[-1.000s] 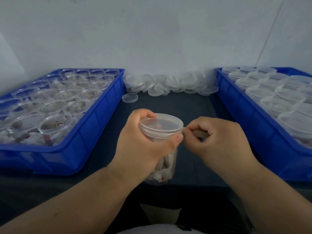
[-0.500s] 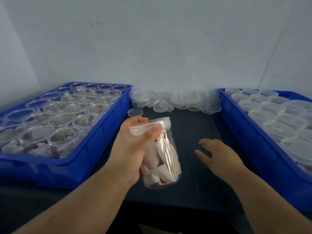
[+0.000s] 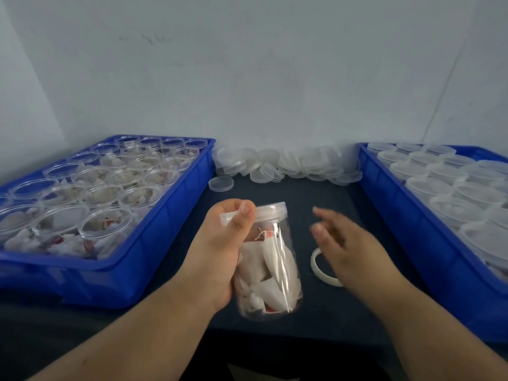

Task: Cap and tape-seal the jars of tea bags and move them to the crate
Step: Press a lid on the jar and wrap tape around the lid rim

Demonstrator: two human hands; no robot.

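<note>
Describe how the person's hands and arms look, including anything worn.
The left hand and right hand are bare: no gloves, rings or watch show. The left forearm and right forearm are uncovered to the frame's edge, no sleeve in view. The right hand is motion-blurred, so small details there cannot be told.

jar (image 3: 270, 273) of clear glossy plastic, cap (image 3: 268, 210) translucent and smooth; tea bags (image 3: 258, 266) white paper; crates (image 3: 154, 240) shiny blue plastic; table (image 3: 291, 192) dark matt cloth; wall (image 3: 247, 78) matt.

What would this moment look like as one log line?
left hand: grips capped jar | right hand: open, near tape roll | crate: at right
</note>
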